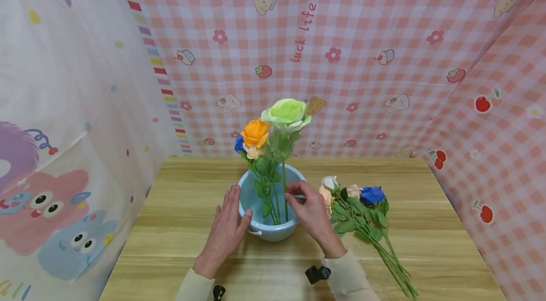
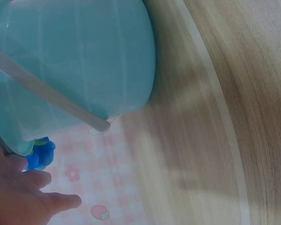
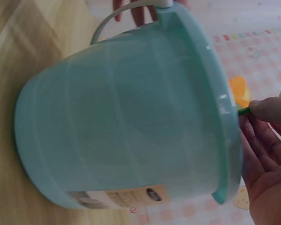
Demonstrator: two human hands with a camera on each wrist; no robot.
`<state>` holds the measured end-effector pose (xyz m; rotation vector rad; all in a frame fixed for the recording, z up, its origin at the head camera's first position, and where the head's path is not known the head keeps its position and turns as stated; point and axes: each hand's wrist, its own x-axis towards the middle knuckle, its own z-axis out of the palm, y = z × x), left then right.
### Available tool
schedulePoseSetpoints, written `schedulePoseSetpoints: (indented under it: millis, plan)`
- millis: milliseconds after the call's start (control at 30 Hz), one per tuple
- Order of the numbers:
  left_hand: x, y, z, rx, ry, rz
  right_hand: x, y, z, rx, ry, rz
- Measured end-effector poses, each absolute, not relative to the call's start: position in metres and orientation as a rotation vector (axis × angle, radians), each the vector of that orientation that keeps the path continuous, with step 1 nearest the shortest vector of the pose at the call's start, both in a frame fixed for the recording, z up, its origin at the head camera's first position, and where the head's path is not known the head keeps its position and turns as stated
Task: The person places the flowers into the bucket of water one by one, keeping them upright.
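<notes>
A light blue bucket (image 1: 273, 233) stands on the wooden table with long-stemmed artificial roses in it. The tallest is a pale green rose (image 1: 286, 114); my right hand (image 1: 311, 210) pinches its stem (image 3: 244, 111) between thumb and fingers, just over the bucket's right rim. To its left lean an orange rose (image 1: 255, 132), a peach rose (image 1: 253, 150) and a blue rose (image 1: 239, 144), their stem ends down inside the bucket. My left hand (image 1: 226, 227) rests with fingers extended against the bucket's left rim. The bucket's pale handle (image 2: 51, 91) hangs down its side in the left wrist view.
Right of the bucket lies a bunch of roses, with a blue rose (image 1: 373, 195), a white rose (image 1: 329, 182) and peach ones, stems (image 1: 394, 263) toward the front. A checked pink cloth (image 1: 298, 54) hangs behind the table (image 1: 192, 196); a label (image 3: 131, 196) is on the bucket.
</notes>
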<state>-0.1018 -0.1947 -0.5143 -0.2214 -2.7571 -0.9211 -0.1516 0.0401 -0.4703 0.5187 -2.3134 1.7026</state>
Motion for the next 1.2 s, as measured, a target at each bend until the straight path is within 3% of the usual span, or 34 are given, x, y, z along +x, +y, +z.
schedulePoseSetpoints:
  millis: [1200]
  plan:
    - [-0.103,-0.194,-0.516,-0.211,-2.75,-0.911,-0.171,0.024,-0.46,0.591,-2.756,1.107]
